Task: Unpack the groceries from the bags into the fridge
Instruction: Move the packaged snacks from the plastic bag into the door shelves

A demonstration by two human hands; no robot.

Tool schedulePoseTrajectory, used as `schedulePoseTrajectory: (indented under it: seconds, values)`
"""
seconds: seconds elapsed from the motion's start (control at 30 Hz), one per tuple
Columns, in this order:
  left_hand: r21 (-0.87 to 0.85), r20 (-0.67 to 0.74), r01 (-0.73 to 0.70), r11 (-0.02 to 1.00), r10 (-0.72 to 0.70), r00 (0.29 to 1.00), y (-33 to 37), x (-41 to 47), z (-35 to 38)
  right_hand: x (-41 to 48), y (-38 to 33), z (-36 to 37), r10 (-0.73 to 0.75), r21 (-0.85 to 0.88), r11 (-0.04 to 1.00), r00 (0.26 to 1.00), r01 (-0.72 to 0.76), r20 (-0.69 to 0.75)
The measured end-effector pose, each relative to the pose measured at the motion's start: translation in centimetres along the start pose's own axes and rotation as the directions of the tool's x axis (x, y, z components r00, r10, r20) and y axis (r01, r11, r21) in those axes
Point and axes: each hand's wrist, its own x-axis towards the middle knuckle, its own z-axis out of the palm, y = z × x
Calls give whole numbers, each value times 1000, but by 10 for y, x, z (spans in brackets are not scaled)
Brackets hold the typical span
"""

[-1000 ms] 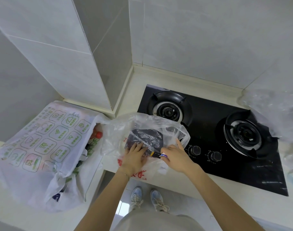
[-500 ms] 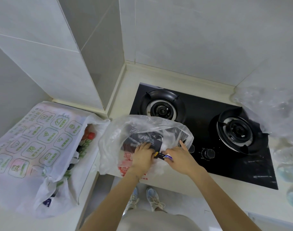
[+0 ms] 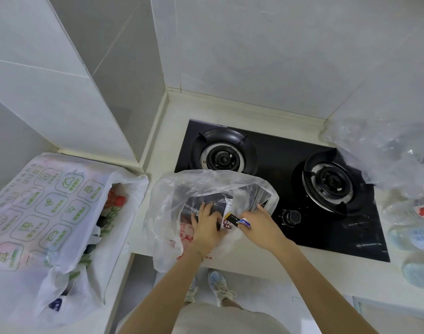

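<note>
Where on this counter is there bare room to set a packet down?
Bare: the strip between hob and back wall, the corner left of the hob behind the clear bag, and the front edge below the knob. Crowded: printed bag left, bottles right, left hand and right hand gripping packets at the clear bag.

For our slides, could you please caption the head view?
Left hand grips a dark packet inside a clear bag beside the hob; right hand pinches a small wrapper.

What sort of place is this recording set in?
Most likely a home kitchen: a black two-burner gas hob set into a pale countertop, tiled walls, and a clear grocery bag and printed grocery bag nearby.
</note>
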Motion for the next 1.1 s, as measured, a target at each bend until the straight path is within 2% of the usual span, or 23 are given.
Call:
schedulePoseTrajectory:
  seconds: [0.23, 0.33, 0.43, 0.53, 0.6, 0.73, 0.83, 0.97, 1.1]
  values:
    - [-135, -66, 54, 989, -63, 996, 4, 3, -3, -1, -9, -15, -25, 51, 998, 998, 28, -49]
    - [-285, -175, 21, 958, -73, 982, 3, 1, -8, -1, -11, -18, -18, 80, 996, 997, 25, -76]
    - [-380, -200, 48, 924, -132, 971, 5, -9, -23, 4, -13, -17, 5, 111, 994, 993, 8, -115]
    - [-400, -285, -22, 916, -102, 953, 3, -13, -38, 11, -17, -14, 30, 141, 990, 990, -10, -141]
    - [-496, -317, -86, 864, -88, 944, 2, -13, -49, 13, -24, -14, 48, 161, 987, 987, -24, -150]
    - [-672, -270, -128, 729, -81, 959, 0, -20, -72, 16, -38, -15, 32, 141, 990, 983, -7, -178]
    - [-695, -246, -125, 708, -72, 967, -5, -22, -84, 19, -47, -15, 27, 116, 993, 978, -3, -207]
    - [-739, -275, -111, 665, -148, 950, -11, -23, -95, 20, -55, -16, 39, 88, 996, 971, -18, -237]
    - [-783, -285, -173, 598, -98, 953, -4, -29, -109, 21, -63, -20, 14, 107, 994, 965, 14, -261]
